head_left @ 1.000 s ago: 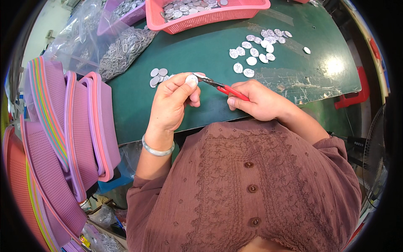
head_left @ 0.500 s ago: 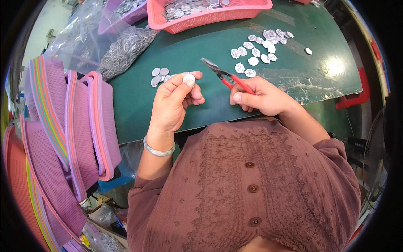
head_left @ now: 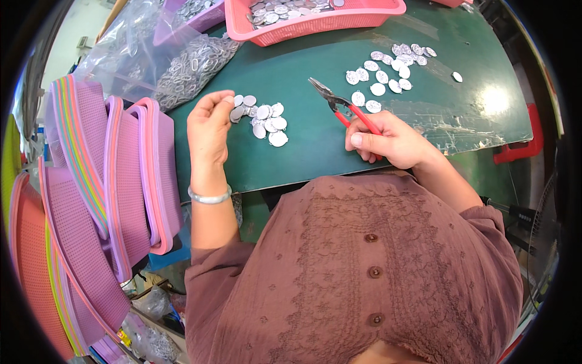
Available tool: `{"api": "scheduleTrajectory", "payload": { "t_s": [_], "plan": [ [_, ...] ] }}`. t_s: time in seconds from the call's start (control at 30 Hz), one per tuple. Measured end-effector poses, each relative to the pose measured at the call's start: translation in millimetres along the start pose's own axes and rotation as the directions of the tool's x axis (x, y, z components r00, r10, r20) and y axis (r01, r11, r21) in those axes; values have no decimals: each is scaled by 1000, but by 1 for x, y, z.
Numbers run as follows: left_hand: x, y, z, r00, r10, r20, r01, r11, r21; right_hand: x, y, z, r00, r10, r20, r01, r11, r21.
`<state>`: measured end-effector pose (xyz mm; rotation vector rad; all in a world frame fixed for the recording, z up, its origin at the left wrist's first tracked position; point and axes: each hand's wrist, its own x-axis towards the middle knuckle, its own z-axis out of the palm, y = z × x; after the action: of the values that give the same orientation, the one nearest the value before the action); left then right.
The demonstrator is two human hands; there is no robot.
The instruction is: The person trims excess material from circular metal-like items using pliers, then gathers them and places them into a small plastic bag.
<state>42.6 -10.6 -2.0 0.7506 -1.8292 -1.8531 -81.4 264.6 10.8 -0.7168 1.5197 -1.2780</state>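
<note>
My left hand (head_left: pixel 209 130), with a pale bracelet at the wrist, is raised at the left side of the green table. Its thumb and fingertips are pinched together beside a small cluster of silver oval medals (head_left: pixel 267 122). Whether something small sits in that pinch is hidden. In my right hand (head_left: pixel 388 142) are pliers (head_left: pixel 344 107) with red handles. The pliers' dark metal jaws point up and to the left, above the table and apart from any medal. A second spread of silver medals (head_left: pixel 377 89) lies farther right, beyond my right hand.
A pink basket (head_left: pixel 315 27) of medals stands at the far edge, near a purple basket (head_left: pixel 209 18). A clear bag of metal links (head_left: pixel 197 67) lies at the far left. Stacked pink and purple baskets (head_left: pixel 130 182) crowd the left side. The green table (head_left: pixel 291 161) has a worn right edge.
My left hand has moved left, away from the pliers, and the medal it pinched no longer shows in its fingers. More of the left cluster is uncovered. My right hand still grips the pliers.
</note>
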Motion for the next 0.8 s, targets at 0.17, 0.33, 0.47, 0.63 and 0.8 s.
{"api": "scheduleTrajectory", "payload": {
  "t_s": [0.17, 0.33, 0.47, 0.63, 0.8],
  "plan": [
    [6, 4, 10, 960, 211, 182, -271, 558, 785, 1, 4, -1, 1000, -1, -10, 1, 1000, 4],
    [15, 9, 21, 970, 145, 193, -236, 390, 890, 0, 5, -1, 1000, -5, -12, 5, 1000, 11],
    [21, 1, 16, 973, 217, 78, -191, 569, 800, 0, 3, -2, 1000, 16, -11, -16, 1000, 19],
    [17, 11, 17, 983, -152, 101, 160, 985, -72, 0, 2, -1, 1000, 21, -12, -21, 999, 43],
    [8, 17, 28, 961, -184, 206, 237, 934, -268, 0, 2, -2, 999, 36, -10, -35, 998, 53]
  ]
}}
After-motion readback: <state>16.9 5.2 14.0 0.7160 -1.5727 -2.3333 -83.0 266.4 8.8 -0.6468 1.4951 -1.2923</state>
